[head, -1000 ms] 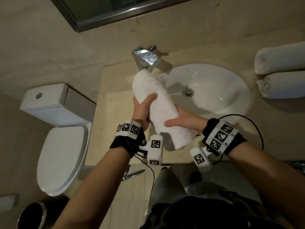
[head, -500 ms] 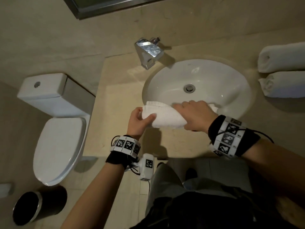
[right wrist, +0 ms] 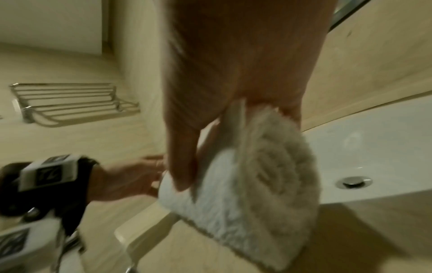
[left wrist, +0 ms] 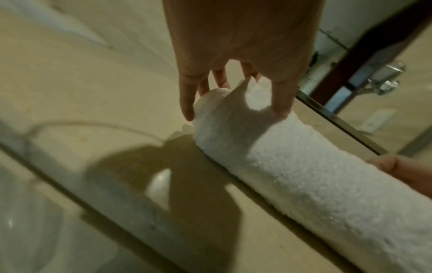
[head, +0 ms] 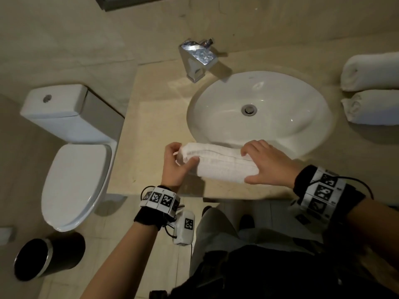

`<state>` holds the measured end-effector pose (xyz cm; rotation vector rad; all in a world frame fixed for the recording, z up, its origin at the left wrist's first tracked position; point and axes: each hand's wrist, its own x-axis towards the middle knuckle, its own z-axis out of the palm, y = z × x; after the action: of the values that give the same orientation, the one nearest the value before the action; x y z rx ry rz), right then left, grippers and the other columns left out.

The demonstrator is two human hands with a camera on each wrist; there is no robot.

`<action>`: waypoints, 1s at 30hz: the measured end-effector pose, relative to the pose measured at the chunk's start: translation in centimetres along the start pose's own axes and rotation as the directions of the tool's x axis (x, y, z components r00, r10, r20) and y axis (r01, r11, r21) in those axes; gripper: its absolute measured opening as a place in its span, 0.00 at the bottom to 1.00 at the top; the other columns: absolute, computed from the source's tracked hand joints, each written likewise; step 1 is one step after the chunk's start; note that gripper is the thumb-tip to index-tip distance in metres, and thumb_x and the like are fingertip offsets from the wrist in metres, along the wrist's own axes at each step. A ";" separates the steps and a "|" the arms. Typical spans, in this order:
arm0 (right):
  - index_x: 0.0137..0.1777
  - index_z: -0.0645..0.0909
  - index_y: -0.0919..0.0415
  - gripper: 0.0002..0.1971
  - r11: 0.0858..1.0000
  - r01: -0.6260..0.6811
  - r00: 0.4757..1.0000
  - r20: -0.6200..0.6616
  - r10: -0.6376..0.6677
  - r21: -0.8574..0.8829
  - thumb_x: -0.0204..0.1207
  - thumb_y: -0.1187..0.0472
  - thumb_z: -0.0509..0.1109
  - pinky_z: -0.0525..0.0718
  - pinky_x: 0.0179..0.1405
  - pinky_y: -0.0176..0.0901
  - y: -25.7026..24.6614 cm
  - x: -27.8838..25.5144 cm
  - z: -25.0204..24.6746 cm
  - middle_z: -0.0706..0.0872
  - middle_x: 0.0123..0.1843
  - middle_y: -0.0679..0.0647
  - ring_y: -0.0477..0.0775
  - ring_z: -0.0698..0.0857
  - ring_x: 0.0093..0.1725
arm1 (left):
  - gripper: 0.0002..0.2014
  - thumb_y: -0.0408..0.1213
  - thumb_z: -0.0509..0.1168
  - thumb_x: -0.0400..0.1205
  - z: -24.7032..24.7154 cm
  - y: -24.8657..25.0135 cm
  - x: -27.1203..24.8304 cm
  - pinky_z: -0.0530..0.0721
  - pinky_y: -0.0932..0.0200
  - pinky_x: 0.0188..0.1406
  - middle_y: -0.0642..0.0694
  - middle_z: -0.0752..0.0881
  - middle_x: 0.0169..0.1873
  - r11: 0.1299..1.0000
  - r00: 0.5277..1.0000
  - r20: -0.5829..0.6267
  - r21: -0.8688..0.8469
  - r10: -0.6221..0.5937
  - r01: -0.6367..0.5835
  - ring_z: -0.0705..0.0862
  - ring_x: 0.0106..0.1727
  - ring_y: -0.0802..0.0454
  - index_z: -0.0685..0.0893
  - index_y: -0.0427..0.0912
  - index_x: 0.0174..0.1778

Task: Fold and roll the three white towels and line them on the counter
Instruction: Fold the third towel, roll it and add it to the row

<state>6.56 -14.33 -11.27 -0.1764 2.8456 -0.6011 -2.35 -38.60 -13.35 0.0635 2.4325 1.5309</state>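
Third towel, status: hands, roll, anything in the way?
Left hand pinching roll's left end, right hand gripping the other. Third towel rolled, lying on counter at sink front. Two finished rolls far right; path clear.

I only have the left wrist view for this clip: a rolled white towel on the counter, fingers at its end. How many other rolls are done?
Observer: Two. In the head view a far roll and a near roll lie side by side on the counter, right of the sink.
Operator: What is the right hand doing?
Observer: The right hand holds the third towel at its right end, fingers over the top, thumb on the near side.
Operator: Where does that towel sit?
Observer: Along the counter's front, right by the sink's near rim.
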 end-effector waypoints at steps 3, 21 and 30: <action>0.58 0.67 0.51 0.28 0.985 -0.045 0.996 0.083 0.032 0.165 0.62 0.53 0.78 0.74 0.55 0.42 1.5 -1.0 -0.5 0.68 0.64 0.47 0.48 0.65 0.63 | 0.14 0.28 0.74 0.73 0.7 0.4 0.0 0.70 0.89 0.44 0.37 0.73 0.61 0.982 0.997 0.022 0.173 0.079 -0.082 0.72 0.57 0.53 0.83 0.32 0.53; 0.40 0.78 0.53 0.09 0.906 -0.007 0.977 -0.190 0.096 0.423 0.69 0.64 0.77 0.79 0.54 0.45 3.5 -3.7 0.8 0.83 0.52 0.47 0.52 0.83 0.50 | 0.09 0.36 0.62 0.77 -0.8 1.0 1.5 0.81 0.51 0.48 0.37 0.83 0.47 0.658 0.830 0.387 0.508 0.402 -0.556 0.81 0.46 0.43 0.81 0.31 0.42; 0.46 0.78 0.62 0.25 0.997 -0.050 0.986 -0.156 0.058 0.053 0.73 0.46 0.45 0.70 0.36 0.44 2.5 -2.8 0.7 0.80 0.47 0.54 0.60 0.81 0.39 | 0.24 0.54 0.63 0.74 -1.9 0.1 1.8 0.79 0.62 0.48 0.44 0.84 0.53 0.550 0.709 0.551 0.459 0.440 -0.698 0.83 0.50 0.49 0.81 0.41 0.60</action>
<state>9.25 -11.85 -12.42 -0.0447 2.9719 -0.7022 -4.56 -39.92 -12.82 1.3122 2.5783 0.6192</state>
